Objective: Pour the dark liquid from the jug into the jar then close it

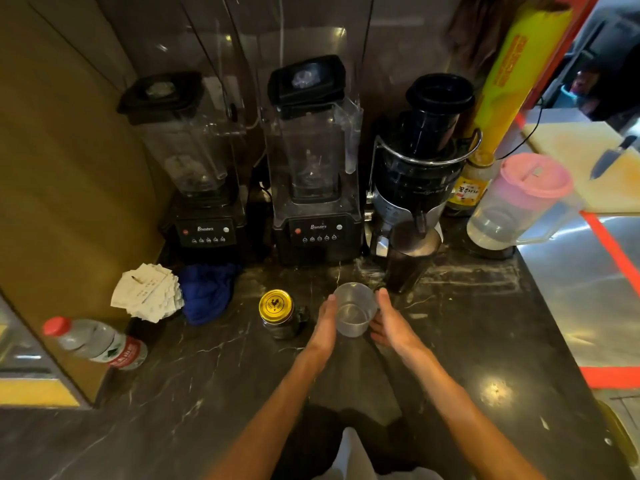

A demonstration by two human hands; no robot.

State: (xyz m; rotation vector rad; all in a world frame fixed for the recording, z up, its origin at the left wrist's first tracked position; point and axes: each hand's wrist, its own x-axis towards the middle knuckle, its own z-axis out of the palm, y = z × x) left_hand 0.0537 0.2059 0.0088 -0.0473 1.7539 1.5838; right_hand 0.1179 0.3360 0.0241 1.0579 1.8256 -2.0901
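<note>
A clear plastic cup [354,311] stands on the dark marble counter [207,375], and it looks empty. My left hand [325,323] lies flat against its left side and my right hand [391,323] against its right side, so the cup is held between them. Just left of the cup is a small glass jar [282,325] with a gold lid [276,305] on top. The jug of dark liquid [408,261] stands behind the cup, under the juicer spout, untouched.
Two black blenders [204,188] [317,181] and a juicer [419,174] line the back wall. A pink-lidded pitcher [519,202] and a yellow-labelled bottle [467,188] stand at the right. A blue cloth [207,292], paper slips [149,296] and a water bottle [93,341] lie at the left. A knife [611,157] rests on a cutting board.
</note>
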